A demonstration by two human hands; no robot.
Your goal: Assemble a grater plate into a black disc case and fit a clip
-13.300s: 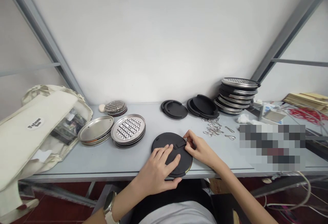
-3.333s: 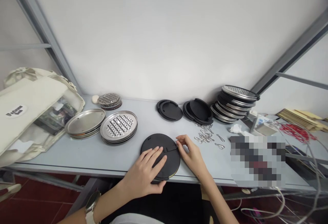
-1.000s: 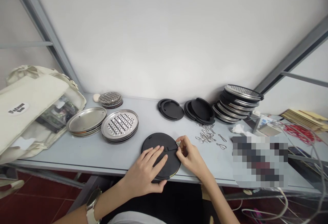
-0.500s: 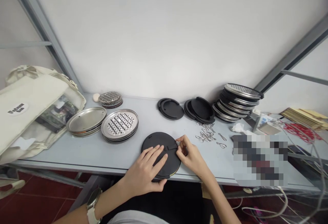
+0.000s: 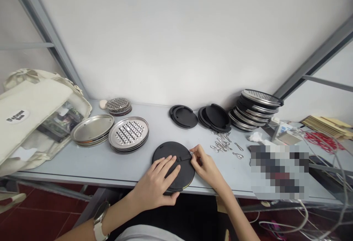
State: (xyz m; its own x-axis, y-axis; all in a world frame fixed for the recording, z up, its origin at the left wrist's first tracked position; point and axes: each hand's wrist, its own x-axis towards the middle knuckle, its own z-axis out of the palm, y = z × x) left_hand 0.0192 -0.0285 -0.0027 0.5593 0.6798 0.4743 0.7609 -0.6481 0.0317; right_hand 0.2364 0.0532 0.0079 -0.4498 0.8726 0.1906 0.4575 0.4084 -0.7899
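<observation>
A round black plastic disc (image 5: pixel 186 173) with a raised strap-like bar across it lies at the front edge of the bench. My left hand (image 5: pixel 157 180) rests over its left part, fingers spread on top and thumb against the near rim. At the bar's right end, the thumb and forefinger of my right hand (image 5: pixel 202 163) pinch a small metal clip (image 5: pixel 191 153), mostly hidden by the fingertips. Several loose metal clips (image 5: pixel 222 143) lie in a pile beyond my right hand.
Round metal grater plates (image 5: pixel 129 132), plain metal discs (image 5: pixel 93 127) and smaller graters (image 5: pixel 119 105) are stacked at left, beside a cream bag (image 5: pixel 35 112). Black holders (image 5: pixel 186 117) and a tall stack of assembled graters (image 5: pixel 259 101) stand at the back. Red cords (image 5: pixel 322 141) lie far right.
Both hands stay almost in place on the disc. The right fingers shift very slightly at the bar's end; the view moves a little.
</observation>
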